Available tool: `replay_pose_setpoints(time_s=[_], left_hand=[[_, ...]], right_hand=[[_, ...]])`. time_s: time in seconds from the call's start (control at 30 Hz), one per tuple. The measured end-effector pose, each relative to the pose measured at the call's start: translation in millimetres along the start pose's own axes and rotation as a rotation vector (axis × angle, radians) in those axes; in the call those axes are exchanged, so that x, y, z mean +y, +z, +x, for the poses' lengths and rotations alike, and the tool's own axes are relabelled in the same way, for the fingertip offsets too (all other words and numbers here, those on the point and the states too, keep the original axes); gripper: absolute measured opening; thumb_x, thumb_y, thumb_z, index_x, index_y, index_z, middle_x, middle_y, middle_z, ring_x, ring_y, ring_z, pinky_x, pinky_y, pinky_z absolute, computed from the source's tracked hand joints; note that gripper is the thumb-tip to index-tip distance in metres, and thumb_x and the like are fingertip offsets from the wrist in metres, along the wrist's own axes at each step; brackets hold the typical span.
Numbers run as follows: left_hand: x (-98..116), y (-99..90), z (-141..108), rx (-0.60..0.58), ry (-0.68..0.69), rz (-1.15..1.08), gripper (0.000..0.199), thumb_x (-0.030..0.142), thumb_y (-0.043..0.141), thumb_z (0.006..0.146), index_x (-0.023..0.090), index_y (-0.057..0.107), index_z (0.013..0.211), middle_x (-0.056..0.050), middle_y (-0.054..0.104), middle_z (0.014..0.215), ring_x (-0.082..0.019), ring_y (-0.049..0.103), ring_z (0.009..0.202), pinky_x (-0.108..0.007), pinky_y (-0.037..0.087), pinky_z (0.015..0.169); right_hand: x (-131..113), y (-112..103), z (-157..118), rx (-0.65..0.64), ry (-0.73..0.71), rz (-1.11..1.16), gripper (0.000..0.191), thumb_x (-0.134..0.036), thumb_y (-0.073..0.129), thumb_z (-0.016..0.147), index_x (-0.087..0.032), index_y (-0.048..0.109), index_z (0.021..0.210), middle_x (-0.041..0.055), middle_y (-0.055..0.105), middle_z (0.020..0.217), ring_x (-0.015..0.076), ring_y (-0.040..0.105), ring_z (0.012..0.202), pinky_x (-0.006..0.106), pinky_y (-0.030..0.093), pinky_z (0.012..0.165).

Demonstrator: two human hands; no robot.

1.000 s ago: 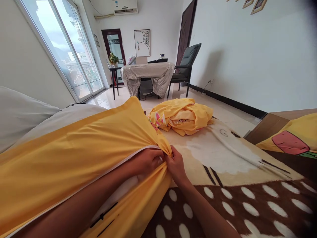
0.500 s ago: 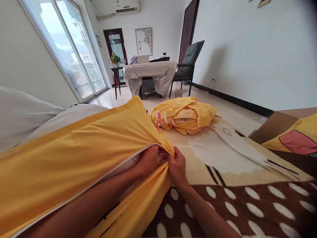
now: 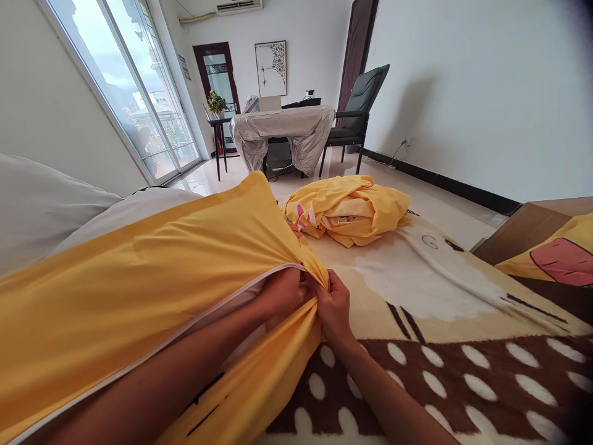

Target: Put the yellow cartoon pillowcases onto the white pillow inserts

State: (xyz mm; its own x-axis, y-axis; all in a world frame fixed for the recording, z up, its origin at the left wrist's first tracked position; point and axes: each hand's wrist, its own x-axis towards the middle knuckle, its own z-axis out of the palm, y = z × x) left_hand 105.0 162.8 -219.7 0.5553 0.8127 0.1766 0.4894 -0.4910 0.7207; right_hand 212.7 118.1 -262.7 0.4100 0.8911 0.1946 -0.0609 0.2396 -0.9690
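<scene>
Yellow cover (image 3: 152,266) spans the left foreground; left hand (image 3: 283,293) sits inside its pale-edged opening (image 3: 231,295), finger state indeterminable. Right hand (image 3: 336,304) has fingers clamped on gathered cloth; overpulling could strain the edge. Crumpled bundle (image 3: 354,213) lies beyond.

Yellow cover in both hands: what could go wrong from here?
The left hand is inside the opening of the yellow cover, its fingers partly hidden, so a poor grip there could go unnoticed. The right hand clutches tightly gathered cloth; a hard tug might strain it or leave creases. The yellow bundle lies just beyond, so a forward push could disturb it.
</scene>
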Motion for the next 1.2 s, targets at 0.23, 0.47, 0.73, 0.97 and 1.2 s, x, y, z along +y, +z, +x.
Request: replay_pose_setpoints(time_s=[0.23,0.47,0.73,0.97,1.2], left_hand=[[7,-4.7,-13,0.053,0.03,0.005,0.027,0.013,0.049,0.077,0.015,0.062,0.1,-0.008,0.068,0.102,-0.021,0.062,0.092,-0.033,0.046,0.09],[9,-12.5,-21,-0.068,0.047,-0.055,0.018,0.007,0.049,0.075,0.015,0.065,0.079,-0.002,0.068,0.085,-0.016,0.06,0.081,-0.026,0.045,0.081],[13,-14.5,-27,-0.074,0.21,0.105,0.017,0.011,0.048,0.083,0.017,0.063,0.083,-0.003,0.066,0.087,-0.016,0.057,0.082,-0.024,0.043,0.08],[11,-12.5,-27,0.0,0.216,0.108,0.016,0.013,0.046,0.085,0.017,0.061,0.085,-0.003,0.065,0.087,-0.015,0.057,0.081,-0.024,0.043,0.079],[6,-13.1,-24,-0.107,0.225,0.356,0.016,0.016,0.041,0.087,0.019,0.057,0.091,-0.005,0.064,0.097,-0.02,0.055,0.092,-0.032,0.04,0.088]], right_hand=[[-5,0,-3,0.021,-0.044,-0.15,0.012,-0.03,0.054,0.075,-0.019,0.055,0.078,-0.0012,0.058,0.071,0.0144,0.051,0.066,0.024,0.042,0.061],[-5,1,-2,0.027,-0.031,-0.173,0.006,-0.024,0.051,0.073,-0.02,0.053,0.076,-0.0032,0.055,0.067,0.013,0.048,0.063,0.023,0.039,0.059],[-6,3,-4,0.053,-0.034,-0.148,0.007,-0.02,0.047,0.069,-0.02,0.051,0.074,-0.0032,0.052,0.066,0.0131,0.046,0.064,0.023,0.039,0.059],[-8,2,-3,0.044,-0.016,-0.116,0.006,-0.022,0.05,0.07,-0.019,0.054,0.074,-0.0028,0.055,0.067,0.0128,0.047,0.063,0.023,0.04,0.058],[-6,2,-2,0.025,0.011,-0.055,0.006,-0.021,0.051,0.069,-0.018,0.054,0.072,-0.0029,0.054,0.066,0.0118,0.046,0.063,0.022,0.039,0.056]])
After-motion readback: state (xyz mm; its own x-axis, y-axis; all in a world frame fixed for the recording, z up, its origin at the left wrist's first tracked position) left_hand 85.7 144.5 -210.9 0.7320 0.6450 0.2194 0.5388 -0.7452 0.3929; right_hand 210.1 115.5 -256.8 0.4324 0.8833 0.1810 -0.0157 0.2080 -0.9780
